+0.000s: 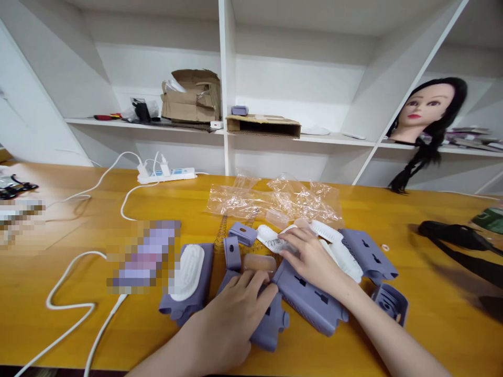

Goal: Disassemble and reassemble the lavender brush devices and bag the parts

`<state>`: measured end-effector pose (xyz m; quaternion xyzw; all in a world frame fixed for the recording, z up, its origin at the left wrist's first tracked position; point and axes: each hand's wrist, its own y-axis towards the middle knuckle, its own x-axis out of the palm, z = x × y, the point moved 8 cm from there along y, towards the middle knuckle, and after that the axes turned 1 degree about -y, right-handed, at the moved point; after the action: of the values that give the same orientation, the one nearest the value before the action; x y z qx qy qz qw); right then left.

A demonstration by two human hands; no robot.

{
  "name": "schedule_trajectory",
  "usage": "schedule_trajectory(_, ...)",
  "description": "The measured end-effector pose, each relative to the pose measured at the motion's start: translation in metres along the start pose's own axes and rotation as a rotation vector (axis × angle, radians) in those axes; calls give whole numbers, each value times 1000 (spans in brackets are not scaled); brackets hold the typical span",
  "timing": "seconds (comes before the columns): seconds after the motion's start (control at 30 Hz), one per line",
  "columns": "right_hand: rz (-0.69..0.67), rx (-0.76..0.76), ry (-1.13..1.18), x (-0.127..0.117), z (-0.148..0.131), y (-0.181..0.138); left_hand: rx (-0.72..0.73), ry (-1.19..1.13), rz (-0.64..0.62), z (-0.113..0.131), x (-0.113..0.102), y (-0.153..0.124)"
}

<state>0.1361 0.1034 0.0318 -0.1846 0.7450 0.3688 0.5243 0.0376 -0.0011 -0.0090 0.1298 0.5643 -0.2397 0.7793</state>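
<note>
Where the right hand (312,256) reaches over the loose parts, we locate the coil spring (272,243) directly at its fingertips. We read the spring's long axis as running crosswise, roughly left to right: its near end meets the thumb and index finger, and its free end points left, away from the palm. We note that the right fingers are parted, with the thumb set apart from the index finger; whether they pinch the wire, we cannot tell.

We identify the right hand as the nearer one. From the left hand (236,309), the spring lies beyond the fingertips and slightly to the right, with the tan oval piece (259,265) between. We see the left fingers bent and lying over the purple shell (268,331); whether they grip it, we cannot tell.

We find the white insert (266,232) just beyond the spring, to the left of the right fingertips, and the small purple block (241,234) farther left. Below the right fingers, on the near side, we see the slotted shell (308,296), its long axis slanting toward us and to the right. We place the clear film (275,201) beyond both sets of fingers, flat on the worktop (436,335).
</note>
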Motion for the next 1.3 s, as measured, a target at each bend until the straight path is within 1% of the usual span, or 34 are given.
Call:
schedule_trajectory(0.13,-78,-12,-27,6,-7,4,13,-25,8,-1,-1,0)
schedule_trajectory(0.27,-141,0,-87,9,-11,6,-15,-94,-68,-2,-3,-1)
schedule_trajectory(0.33,-157,1,-114,9,-14,8,-25,-152,-66,-3,-9,-4)
schedule_trajectory(0.37,-165,-2,-126,9,-16,10,-27,-180,-27,-4,-16,-5)
schedule_trajectory(0.4,-173,-8,-136,10,-19,11,-33,-201,41,-7,-26,-7)
schedule_trajectory(0.47,-191,-26,-160,11,-26,16,-88,-197,216,-20,-50,-12)
schedule_trajectory(0.57,-191,-50,-206,12,-35,24,-252,-106,439,-52,-82,-21)
schedule_trajectory(0.63,-184,-57,-224,13,-40,31,-361,-45,559,-75,-100,-26)
schedule_trajectory(0.67,-184,-59,-229,14,-41,34,-429,-18,616,-88,-108,-28)
schedule_trajectory(0.7,-187,-60,-232,16,-43,37,-494,-8,623,-100,-111,-29)
schedule_trajectory(0.77,-193,-59,-236,20,-44,43,-606,-23,577,-122,-110,-29)
schedule_trajectory(0.87,-199,-70,-232,26,-46,48,-675,-18,436,-139,-98,-27)
schedule_trajectory(0.97,-203,-80,-230,31,-46,46,-696,-20,299,-143,-81,-27)
schedule_trajectory(1.07,-215,-100,-223,33,-44,43,-659,-31,192,-139,-68,-25)
schedule_trajectory(1.17,-215,-109,-208,31,-44,41,-655,-2,139,-136,-63,-25)
schedule_trajectory(1.3,-211,-112,-206,26,-48,41,-709,52,163,-140,-63,-24)
